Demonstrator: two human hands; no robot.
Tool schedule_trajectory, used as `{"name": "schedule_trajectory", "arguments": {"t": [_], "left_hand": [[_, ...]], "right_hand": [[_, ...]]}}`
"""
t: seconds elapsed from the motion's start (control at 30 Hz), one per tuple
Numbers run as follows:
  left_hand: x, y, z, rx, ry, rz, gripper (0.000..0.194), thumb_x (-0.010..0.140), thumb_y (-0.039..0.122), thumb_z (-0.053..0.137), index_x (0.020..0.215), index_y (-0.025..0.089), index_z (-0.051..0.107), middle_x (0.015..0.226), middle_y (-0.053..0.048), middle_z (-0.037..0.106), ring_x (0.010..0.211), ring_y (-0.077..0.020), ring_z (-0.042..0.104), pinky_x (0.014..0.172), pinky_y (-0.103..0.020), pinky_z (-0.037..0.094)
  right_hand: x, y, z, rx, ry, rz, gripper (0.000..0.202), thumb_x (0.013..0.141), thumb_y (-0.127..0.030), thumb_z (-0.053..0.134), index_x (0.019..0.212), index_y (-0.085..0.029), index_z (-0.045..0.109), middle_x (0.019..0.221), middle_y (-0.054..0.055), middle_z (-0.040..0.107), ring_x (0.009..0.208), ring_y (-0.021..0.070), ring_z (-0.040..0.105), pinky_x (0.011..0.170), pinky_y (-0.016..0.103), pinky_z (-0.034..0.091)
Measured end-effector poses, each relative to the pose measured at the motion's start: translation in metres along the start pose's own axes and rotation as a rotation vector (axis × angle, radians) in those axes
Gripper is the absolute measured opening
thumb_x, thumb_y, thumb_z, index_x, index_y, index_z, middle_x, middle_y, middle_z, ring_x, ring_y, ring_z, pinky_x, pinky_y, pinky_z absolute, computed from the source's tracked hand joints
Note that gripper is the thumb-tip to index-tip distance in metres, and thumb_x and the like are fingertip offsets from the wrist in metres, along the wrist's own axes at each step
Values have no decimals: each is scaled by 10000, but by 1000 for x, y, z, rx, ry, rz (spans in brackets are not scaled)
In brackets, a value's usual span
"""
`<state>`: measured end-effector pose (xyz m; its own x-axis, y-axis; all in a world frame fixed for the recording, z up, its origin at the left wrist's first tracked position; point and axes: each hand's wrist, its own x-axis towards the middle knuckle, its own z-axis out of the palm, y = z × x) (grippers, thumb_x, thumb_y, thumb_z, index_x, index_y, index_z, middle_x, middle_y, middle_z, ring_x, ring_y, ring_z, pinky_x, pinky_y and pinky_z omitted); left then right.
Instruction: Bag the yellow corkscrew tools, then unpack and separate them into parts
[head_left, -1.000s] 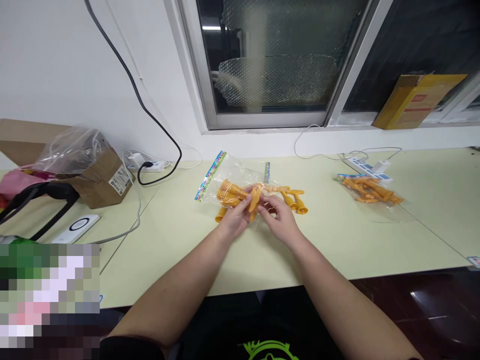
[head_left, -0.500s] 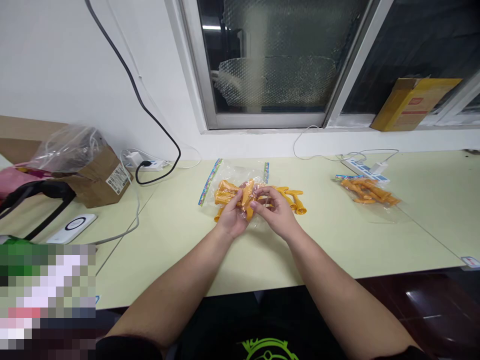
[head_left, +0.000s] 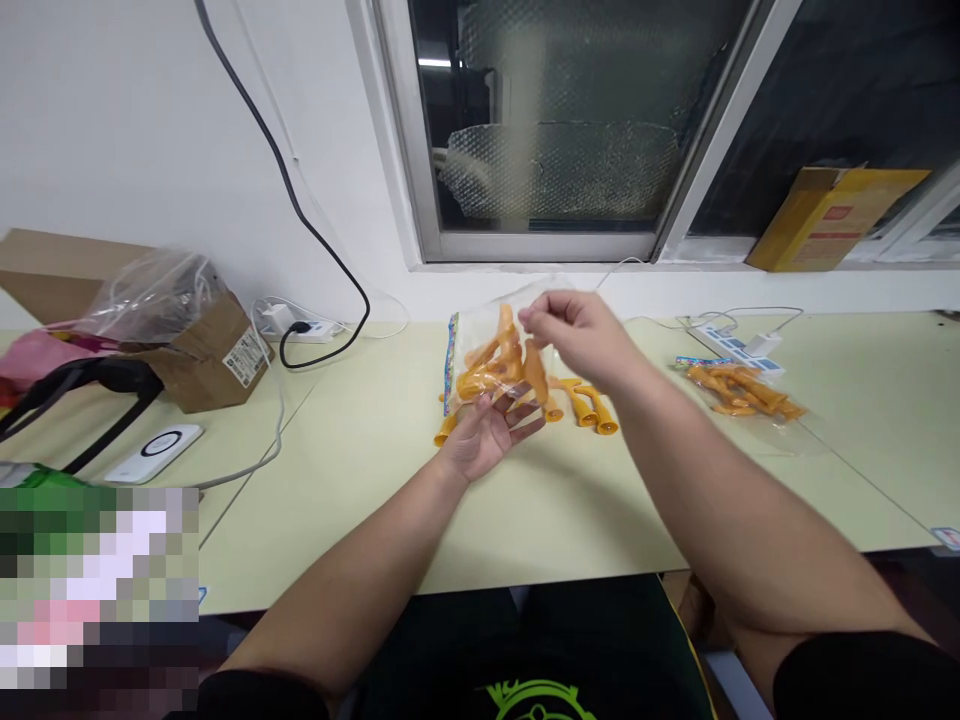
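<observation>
My right hand (head_left: 574, 335) pinches the upper edge of a clear plastic bag (head_left: 480, 345) and holds it raised off the table. Several orange plastic pieces (head_left: 499, 370) hang inside the bag. Under the bag is my left hand (head_left: 487, 435), palm up with its fingers spread, touching the bag's bottom. Loose orange pieces (head_left: 589, 408) lie on the pale green table (head_left: 360, 470) just right of the bag, and one more (head_left: 444, 430) lies to its left.
A second bag of orange pieces (head_left: 742, 390) lies at the right near a white power strip (head_left: 731, 342). A cardboard box (head_left: 202, 350) with a plastic bag, a black strap and a white charger pad (head_left: 154, 452) sit at the left. A yellow box (head_left: 832, 215) rests on the windowsill.
My right hand lifted the bag up off the table by its edge. My left hand let go of the bag's side and turned palm up beneath it.
</observation>
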<state>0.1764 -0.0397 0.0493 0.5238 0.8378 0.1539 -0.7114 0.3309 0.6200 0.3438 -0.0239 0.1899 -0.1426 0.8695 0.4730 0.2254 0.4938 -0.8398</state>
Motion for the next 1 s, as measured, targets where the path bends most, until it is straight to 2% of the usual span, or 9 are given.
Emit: {"name": "schedule_trajectory", "arguments": {"t": [0.13, 0.23, 0.33, 0.43, 0.57, 0.63, 0.7, 0.83, 1.0], "left_hand": [[0, 5, -7, 6, -29, -33, 635, 733, 464, 861, 1298, 281, 634, 1477, -111, 575, 1388, -366, 513, 1138, -578, 411], [3, 8, -14, 15, 23, -39, 688, 751, 510, 829, 1334, 219, 608, 1470, -152, 574, 1402, -363, 498, 1146, -570, 411], [7, 10, -22, 6, 103, -18, 637, 781, 488, 806, 1321, 224, 597, 1389, -128, 636, 1274, -316, 619, 1133, -540, 436], [8, 11, -27, -11, 109, -48, 575, 805, 470, 787, 1286, 210, 610, 1281, -123, 691, 1151, -271, 688, 1074, -486, 492], [6, 8, -24, 9, 43, -91, 492, 856, 429, 749, 1268, 185, 638, 1213, -118, 727, 1098, -257, 707, 984, -404, 536], [4, 6, -20, 24, 39, -96, 444, 896, 389, 710, 1281, 181, 640, 1219, -108, 732, 1159, -285, 684, 1004, -410, 521], [3, 4, -18, 53, 61, -112, 412, 903, 338, 704, 1281, 183, 646, 1224, -101, 736, 1185, -301, 673, 996, -405, 528], [5, 6, -18, 121, 169, -87, 384, 851, 245, 757, 1223, 194, 675, 1176, -99, 754, 1065, -259, 729, 927, -366, 581], [11, 14, -20, 87, 285, 47, 488, 865, 235, 750, 1325, 260, 588, 1255, -72, 723, 1058, -249, 736, 982, -441, 573]], "right_hand": [[30, -22, -29, -24, 36, -108, 301, 871, -396, 715, 713, -149, 647, 655, -52, 585, 653, 79, 612, 659, 235, 468], [38, -26, -39, -63, -115, -23, 273, 764, -336, 842, 699, -149, 654, 639, -38, 613, 642, 95, 614, 630, 240, 477], [37, -32, -45, -21, -191, 20, 234, 762, -286, 855, 724, -147, 670, 686, -16, 651, 701, 118, 636, 660, 261, 498], [32, -40, -49, 60, -167, -8, 200, 790, -275, 835, 783, -149, 680, 767, -11, 678, 781, 130, 661, 707, 274, 519], [23, -41, -46, 112, -66, 17, 256, 720, -286, 882, 733, -162, 658, 733, -20, 674, 761, 145, 676, 671, 274, 550], [17, -37, -43, 189, -57, 100, 269, 714, -299, 882, 699, -164, 650, 723, -14, 673, 761, 159, 688, 668, 296, 570], [12, -29, -43, 287, -108, 168, 268, 710, -306, 883, 687, -168, 655, 743, -4, 683, 783, 170, 692, 704, 338, 591], [1, 0, -53, 336, -139, 213, 269, 699, -349, 888, 706, -177, 682, 805, 10, 709, 832, 171, 689, 793, 383, 601], [-18, 41, -66, 207, -215, 308, 339, 708, -399, 876, 959, -204, 759, 1074, 67, 748, 980, 224, 694, 831, 391, 581]]}}
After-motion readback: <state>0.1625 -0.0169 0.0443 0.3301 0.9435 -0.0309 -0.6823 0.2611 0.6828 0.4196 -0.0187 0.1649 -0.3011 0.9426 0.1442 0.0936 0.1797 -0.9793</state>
